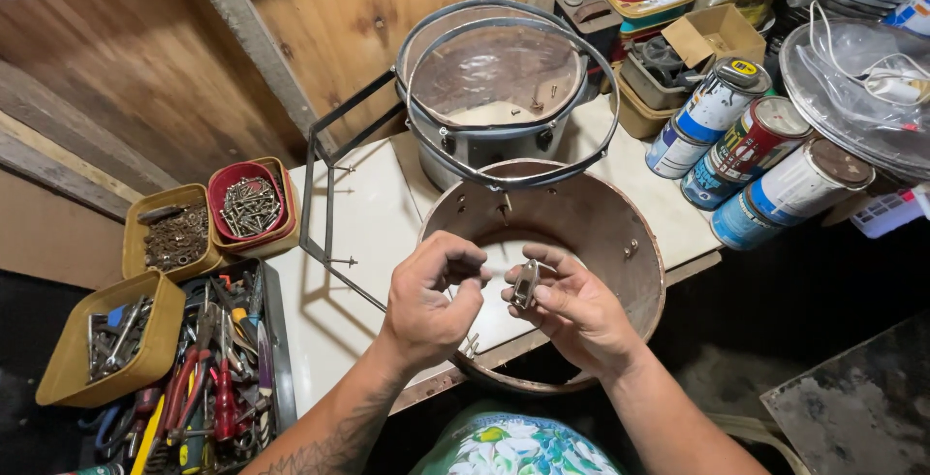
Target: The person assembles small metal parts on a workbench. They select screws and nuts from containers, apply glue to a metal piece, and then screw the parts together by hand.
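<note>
Both my hands are raised over a bare brown drum shell [620, 233] that stands on the white worktop [358, 233]. My right hand [572, 310] pinches a small metal lug [526, 283] between thumb and fingers. My left hand [431, 296] is curled close beside it, fingertips pressed together, perhaps on a small screw that I cannot make out. Behind the shell stands a second drum [489, 136] with a metal hoop [513, 180] leaning on it.
Yellow tubs of screws and bolts [176, 236] and a red tub [249, 206] sit at left, above a tray of screwdrivers and pliers [208, 378]. Three paint cans [751, 151] lie at right. A black metal frame [325, 214] stands on the worktop. A wooden wall rises behind.
</note>
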